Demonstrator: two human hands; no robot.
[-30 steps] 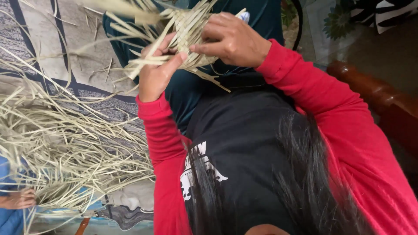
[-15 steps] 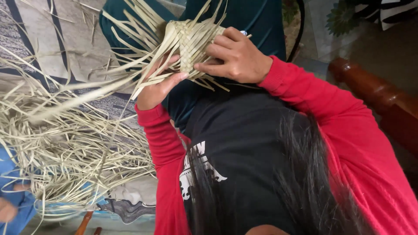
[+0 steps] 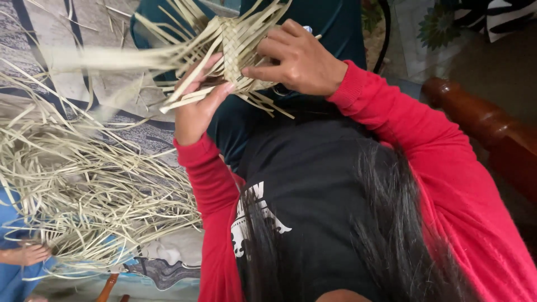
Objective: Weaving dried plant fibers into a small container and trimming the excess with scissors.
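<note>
a person in red sleeves holds a half-woven mat (image 3: 238, 42) of pale leaf strips above the lap. the left hand (image 3: 196, 109) cups it from below, fingers closed on loose strips; the right hand (image 3: 299, 59) pinches its woven edge. more strips (image 3: 84, 190) lie heaped on the patterned cloth (image 3: 95, 89) at left.

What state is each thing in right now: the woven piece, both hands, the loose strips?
Woven piece: partly woven, loose ends sticking out, held up.
Left hand: gripping strip ends below.
Right hand: pinching the weave.
Pile of strips: loose, tangled on the mat.
</note>
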